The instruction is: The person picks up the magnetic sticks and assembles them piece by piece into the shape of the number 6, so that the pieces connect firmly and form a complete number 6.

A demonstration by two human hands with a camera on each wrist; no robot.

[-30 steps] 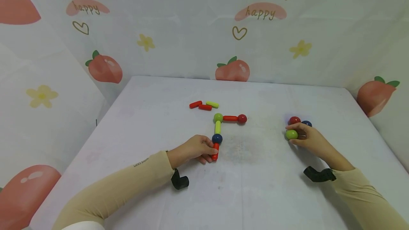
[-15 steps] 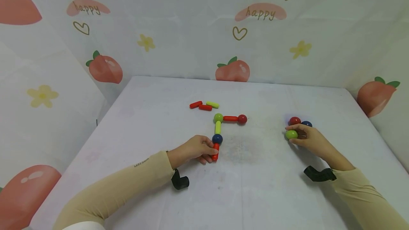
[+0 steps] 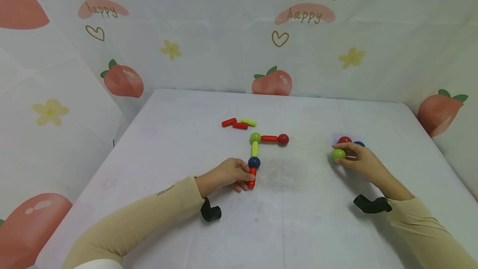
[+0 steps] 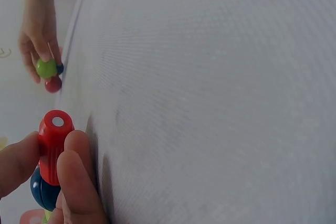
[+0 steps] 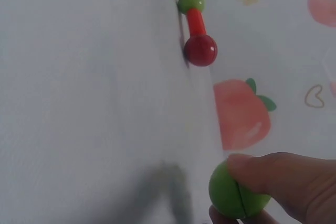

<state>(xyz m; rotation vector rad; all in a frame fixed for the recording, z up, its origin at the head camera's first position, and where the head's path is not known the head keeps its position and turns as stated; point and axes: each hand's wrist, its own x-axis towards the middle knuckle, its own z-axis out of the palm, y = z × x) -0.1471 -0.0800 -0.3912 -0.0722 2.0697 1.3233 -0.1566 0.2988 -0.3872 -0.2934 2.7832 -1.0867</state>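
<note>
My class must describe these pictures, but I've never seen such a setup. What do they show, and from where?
There is no machine, just a person working bare-handed. The wide pictures come from a head camera, the others from one on each wrist. The left hand grips a red stick, the near end of a chain of sticks and balls on a white table. The right hand holds a green ball; a red ball and a blue ball sit beyond it. Three loose sticks lie beyond the chain.

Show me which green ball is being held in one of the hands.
The green ball pinched by the right hand; the other green ball is joined to a yellow-green stick and a red stick.
</note>
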